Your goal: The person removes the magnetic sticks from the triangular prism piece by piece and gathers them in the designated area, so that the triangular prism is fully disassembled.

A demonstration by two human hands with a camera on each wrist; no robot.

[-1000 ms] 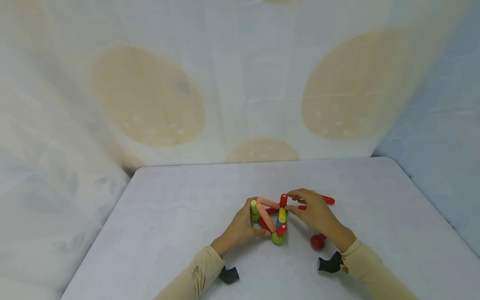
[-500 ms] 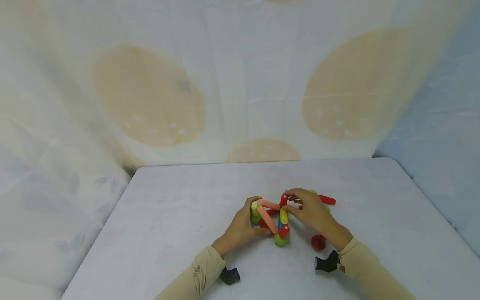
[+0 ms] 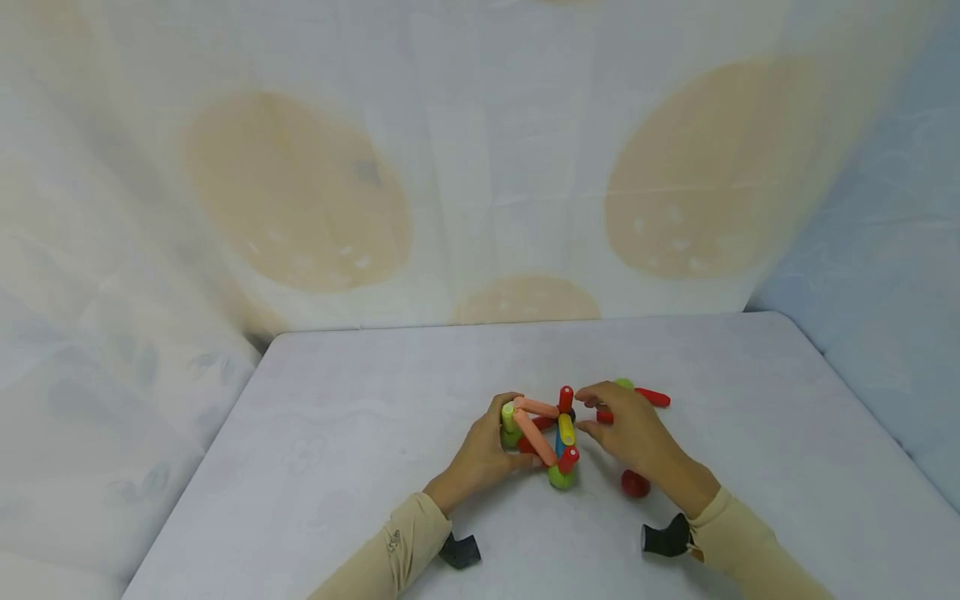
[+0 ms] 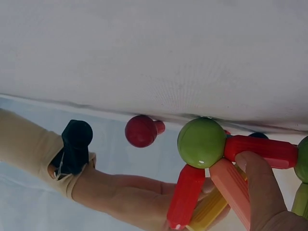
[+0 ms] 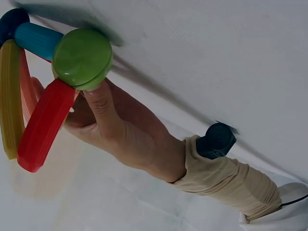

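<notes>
our left hand (image 3: 483,454) grips the left side of the rod-and-ball frame (image 3: 542,433) at table centre, thumb against its near green ball (image 5: 82,57). our right hand (image 3: 633,433) hovers just right of it, fingers loosely curled, empty, nearest the upright red rod (image 3: 566,398). a loose red ball (image 3: 634,483) lies beside that wrist.

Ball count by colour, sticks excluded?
green balls: 3
red ball: 1
dark ball: 1
Total: 5
</notes>
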